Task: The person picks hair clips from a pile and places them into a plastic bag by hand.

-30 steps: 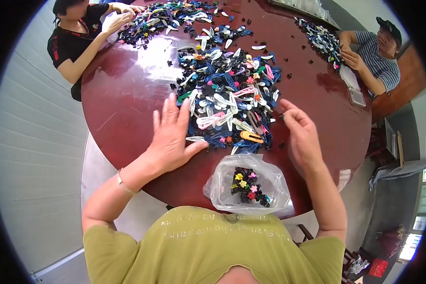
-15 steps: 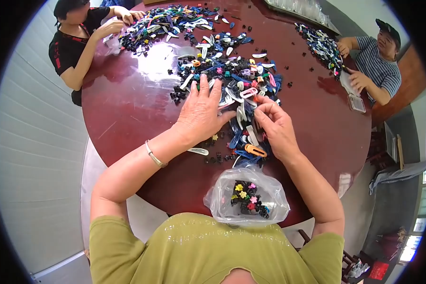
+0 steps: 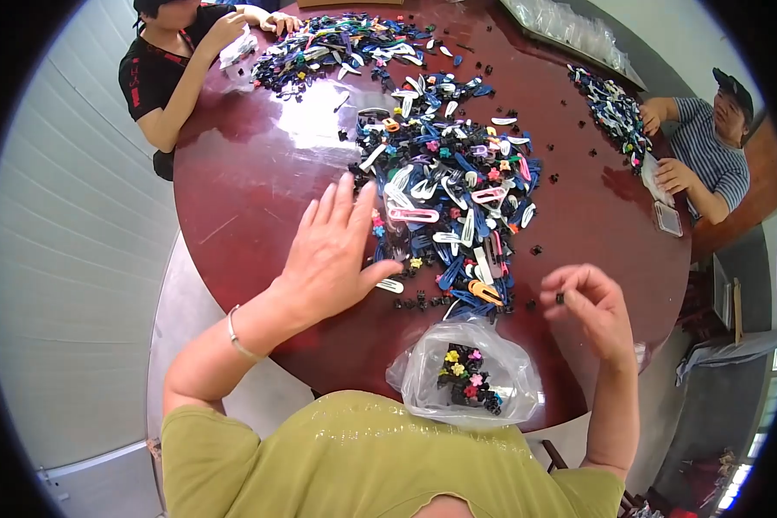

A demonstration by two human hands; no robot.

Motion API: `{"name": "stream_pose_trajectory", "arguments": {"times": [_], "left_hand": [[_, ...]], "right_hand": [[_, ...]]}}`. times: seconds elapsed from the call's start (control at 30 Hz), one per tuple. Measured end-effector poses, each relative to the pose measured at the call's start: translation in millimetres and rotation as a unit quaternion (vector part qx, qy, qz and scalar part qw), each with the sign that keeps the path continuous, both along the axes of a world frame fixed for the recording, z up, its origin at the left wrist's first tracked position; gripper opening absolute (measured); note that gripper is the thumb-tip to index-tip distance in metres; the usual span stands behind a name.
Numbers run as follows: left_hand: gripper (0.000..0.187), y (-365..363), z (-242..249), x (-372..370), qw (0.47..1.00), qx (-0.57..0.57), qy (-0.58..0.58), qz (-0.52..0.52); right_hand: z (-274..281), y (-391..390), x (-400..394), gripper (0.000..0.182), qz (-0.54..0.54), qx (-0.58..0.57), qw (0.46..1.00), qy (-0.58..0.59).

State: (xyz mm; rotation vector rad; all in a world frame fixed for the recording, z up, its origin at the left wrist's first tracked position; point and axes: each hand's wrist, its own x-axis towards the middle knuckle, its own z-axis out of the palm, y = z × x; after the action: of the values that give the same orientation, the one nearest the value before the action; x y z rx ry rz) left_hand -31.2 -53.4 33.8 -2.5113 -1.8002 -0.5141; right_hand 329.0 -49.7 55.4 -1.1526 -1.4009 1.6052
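Head view, looking down: my right hand (image 3: pixel 589 304) is curled shut, pinching a tiny black claw clip (image 3: pixel 560 299) between thumb and fingertips, held above the round dark-red lacquered surface (image 3: pixel 259 198), just right of the clear plastic bag of small flower-shaped clips (image 3: pixel 468 371) at my edge. My left hand (image 3: pixel 332 250) lies open and flat, fingers spread, against the left side of the heap of mixed plastic hair clips (image 3: pixel 453 186). The clip is so small that a loose pinch could let it fall and skitter across the glossy surface or off the near edge. The bag's mouth looks slumped and narrow, so I might miss it. My flat left hand could also shove loose clips out of the heap. Two other people sort their own piles at the far side.
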Motion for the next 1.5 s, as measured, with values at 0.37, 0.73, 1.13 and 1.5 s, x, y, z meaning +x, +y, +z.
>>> {"name": "stream_pose_trajectory", "arguments": {"times": [0.37, 0.73, 1.13, 1.5], "left_hand": [[0.108, -13.8, -44.2, 28.1, 0.996, -0.068, -0.026, -0.045], [0.102, 20.9, -32.9, 41.9, 0.999, 0.007, 0.017, -0.029], [0.052, 16.9, -11.5, 24.7, 0.986, 0.087, -0.123, -0.072], [0.019, 31.2, -36.6, 21.8, 0.962, 0.11, -0.21, -0.136]], "right_hand": [[-33.1, -10.3, -36.4, 0.015, 0.036, -0.124, 0.989, 0.077], [-38.8, 35.0, -61.1, 0.011, 0.009, 0.017, 1.0, 0.021], [-33.7, 43.8, -94.1, 0.013, 0.069, -0.04, 0.994, 0.071], [5.5, 11.4, -85.9, 0.01, -0.005, 0.069, 0.992, 0.103]]}}
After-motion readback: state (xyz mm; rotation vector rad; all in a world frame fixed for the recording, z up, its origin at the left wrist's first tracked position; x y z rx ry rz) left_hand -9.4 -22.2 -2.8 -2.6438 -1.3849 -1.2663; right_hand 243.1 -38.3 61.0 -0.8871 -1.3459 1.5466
